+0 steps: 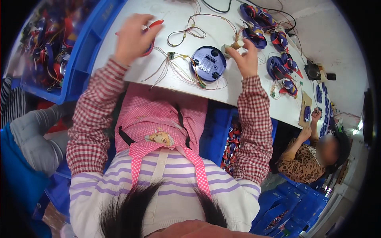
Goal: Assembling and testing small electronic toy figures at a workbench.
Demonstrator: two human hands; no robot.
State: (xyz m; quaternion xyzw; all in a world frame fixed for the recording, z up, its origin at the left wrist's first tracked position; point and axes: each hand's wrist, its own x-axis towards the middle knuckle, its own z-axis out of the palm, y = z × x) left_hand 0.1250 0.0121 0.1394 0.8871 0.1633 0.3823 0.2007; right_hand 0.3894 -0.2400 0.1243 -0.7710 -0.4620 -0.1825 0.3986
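Observation:
My left hand [135, 39], slightly blurred, is raised over the left side of the white table. Its fingers are closed round a red plastic part [157, 23], most of which the hand hides. A round purple plastic housing [208, 63] lies on the table between my hands, its inner side facing up. Thin wires run from it to a small green circuit board [171, 55] on its left. My right hand [247, 59] is to the right of the housing, thumb and forefinger closed on a small tan-and-grey block [237, 44].
Along the table's right side lie several purple-and-red plastic assemblies [254, 35] with wires. A blue crate [81, 51] full of similar parts stands at the left. Loose cables [192, 31] cross the far table. Another person [305, 154] works at the right; someone's grey-trousered leg [35, 135] shows at left.

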